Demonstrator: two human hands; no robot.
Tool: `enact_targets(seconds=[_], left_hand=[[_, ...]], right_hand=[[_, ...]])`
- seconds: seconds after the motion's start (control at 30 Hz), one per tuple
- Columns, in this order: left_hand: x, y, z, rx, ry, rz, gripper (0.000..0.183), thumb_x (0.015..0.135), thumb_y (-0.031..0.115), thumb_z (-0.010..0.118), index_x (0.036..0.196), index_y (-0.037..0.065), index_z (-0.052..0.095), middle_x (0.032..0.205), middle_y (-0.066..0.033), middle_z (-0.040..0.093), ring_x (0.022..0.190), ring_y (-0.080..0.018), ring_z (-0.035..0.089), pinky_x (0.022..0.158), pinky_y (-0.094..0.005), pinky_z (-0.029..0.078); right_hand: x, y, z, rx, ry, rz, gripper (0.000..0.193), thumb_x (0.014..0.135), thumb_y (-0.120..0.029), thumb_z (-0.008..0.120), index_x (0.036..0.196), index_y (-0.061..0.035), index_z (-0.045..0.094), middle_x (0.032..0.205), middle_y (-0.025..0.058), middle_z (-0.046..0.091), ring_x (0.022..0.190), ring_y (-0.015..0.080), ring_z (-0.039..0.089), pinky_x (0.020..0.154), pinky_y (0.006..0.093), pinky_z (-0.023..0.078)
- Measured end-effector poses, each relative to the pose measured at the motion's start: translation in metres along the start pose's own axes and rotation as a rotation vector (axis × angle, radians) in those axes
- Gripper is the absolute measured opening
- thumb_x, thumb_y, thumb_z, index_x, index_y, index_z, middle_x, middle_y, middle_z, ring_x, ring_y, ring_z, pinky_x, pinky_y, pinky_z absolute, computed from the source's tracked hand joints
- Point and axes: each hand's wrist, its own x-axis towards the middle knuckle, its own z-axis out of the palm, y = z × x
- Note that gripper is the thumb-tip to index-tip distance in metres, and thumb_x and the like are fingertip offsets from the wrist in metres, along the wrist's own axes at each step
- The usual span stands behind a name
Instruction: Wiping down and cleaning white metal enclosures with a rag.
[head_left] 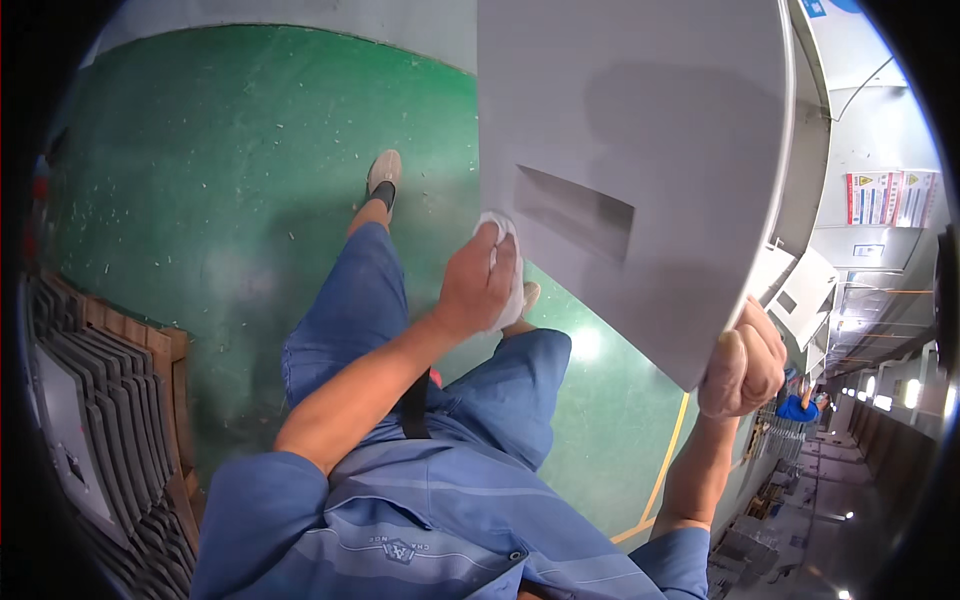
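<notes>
A large flat grey panel stands tilted in front of me, with a slanted rectangular recess in its lower part. My right hand is closed round the panel's lower right corner, fingers along the edge. At the panel's lower left edge, my left hand is closed on a crumpled white cloth. The cloth lies close against that edge; whether it presses on the panel I cannot tell.
Several grey panels stand stacked by a wooden pallet at the left. The green floor carries small scraps and a yellow line. At the right are another pale panel, wall notices and a person in blue.
</notes>
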Motion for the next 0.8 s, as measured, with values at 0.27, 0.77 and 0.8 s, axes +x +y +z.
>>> enact_targets(seconds=[0.27,0.77,0.8], left_hand=[[0.008,-0.028,0.004,0.154,0.229,-0.091,0.019,0.097,0.018,0.047,0.093,0.000,0.051,0.080,-0.0237,0.059,0.073,-0.0439,0.059,0.063,-0.0458,0.046],[0.004,-0.012,-0.063,0.215,0.476,-0.081,0.022,0.098,0.022,0.045,0.094,0.000,0.050,0.076,-0.0216,0.060,0.071,-0.0417,0.060,0.063,-0.0455,0.046],[0.002,-0.001,-0.068,0.254,0.463,-0.067,0.021,0.097,0.021,0.046,0.093,0.000,0.050,0.075,-0.0211,0.060,0.070,-0.0416,0.059,0.062,-0.0456,0.045]], right_hand=[[-0.015,0.005,0.008,0.047,0.017,-0.086,0.040,0.082,-0.015,0.061,0.052,-0.0067,0.036,0.051,0.0029,0.035,0.044,0.0169,0.029,0.047,0.0313,0.021],[0.029,-0.026,0.069,0.100,0.052,-0.193,0.040,0.073,-0.008,0.068,0.051,-0.0090,0.035,0.050,0.0022,0.034,0.042,0.0174,0.029,0.046,0.0319,0.020],[0.035,-0.029,0.074,0.091,0.063,-0.195,0.040,0.073,-0.008,0.068,0.051,-0.0090,0.035,0.050,0.0022,0.034,0.043,0.0174,0.028,0.046,0.0318,0.020]])
